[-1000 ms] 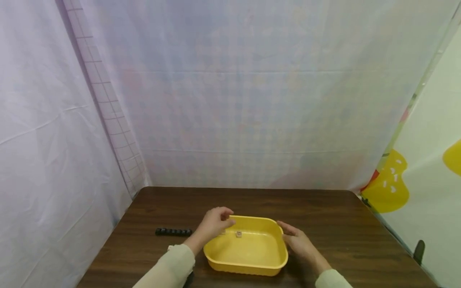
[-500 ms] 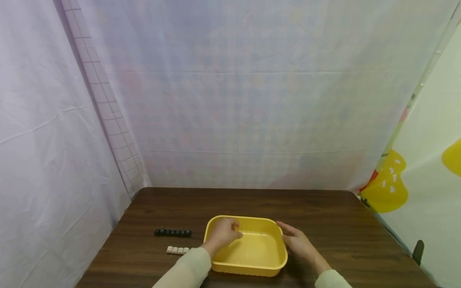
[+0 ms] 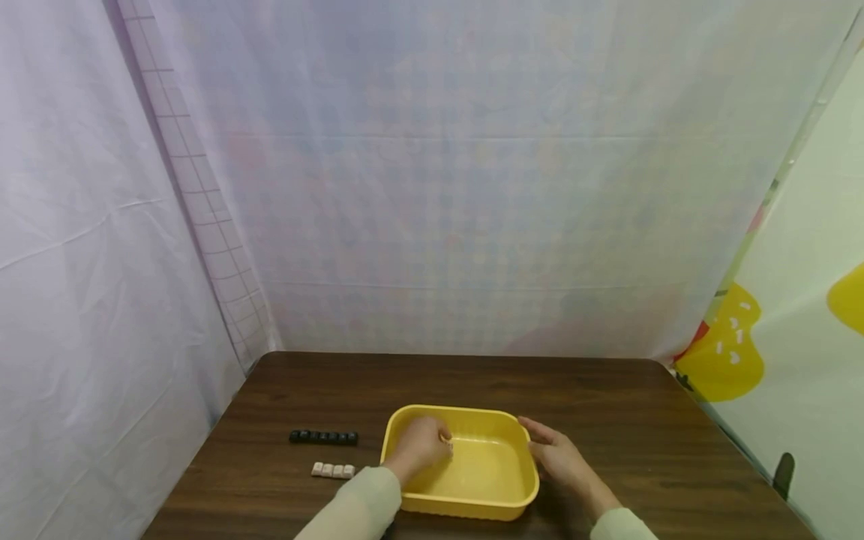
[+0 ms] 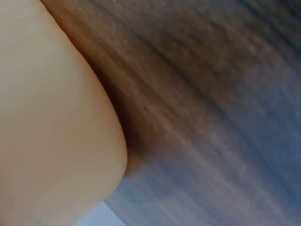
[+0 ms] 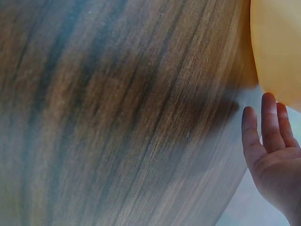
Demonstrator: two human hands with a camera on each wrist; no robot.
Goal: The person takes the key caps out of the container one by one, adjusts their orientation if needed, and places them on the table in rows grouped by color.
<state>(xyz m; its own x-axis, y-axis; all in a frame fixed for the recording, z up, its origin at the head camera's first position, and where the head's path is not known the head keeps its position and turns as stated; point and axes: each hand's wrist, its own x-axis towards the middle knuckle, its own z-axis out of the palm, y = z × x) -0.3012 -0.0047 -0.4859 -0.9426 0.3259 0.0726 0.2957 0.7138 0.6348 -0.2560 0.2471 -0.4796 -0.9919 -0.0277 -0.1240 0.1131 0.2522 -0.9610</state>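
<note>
A yellow plastic basin (image 3: 472, 503) stands on the dark wooden table. My left hand (image 3: 420, 448) reaches over its left rim and down inside, with thumb and forefinger pinching a small light keycap (image 3: 446, 441), mostly covered by the fingers. My right hand (image 3: 559, 454) is at the basin's right wall; in the right wrist view its fingers (image 5: 270, 122) are extended, tips against the outside of the wall. The left wrist view shows the basin's outer wall (image 4: 56, 127) but not the left hand.
Left of the basin, a row of black keycaps (image 3: 324, 436) lies on the table (image 3: 594, 390), with a shorter row of white keycaps (image 3: 333, 470) nearer me. Something dark (image 3: 387, 531) peeks out beside the left sleeve. White curtains (image 3: 445, 210) enclose the table.
My left hand has moved from above the basin's left rim down and right into it, its fingers closing on a keycap. The white row has come into view. The right hand stays put.
</note>
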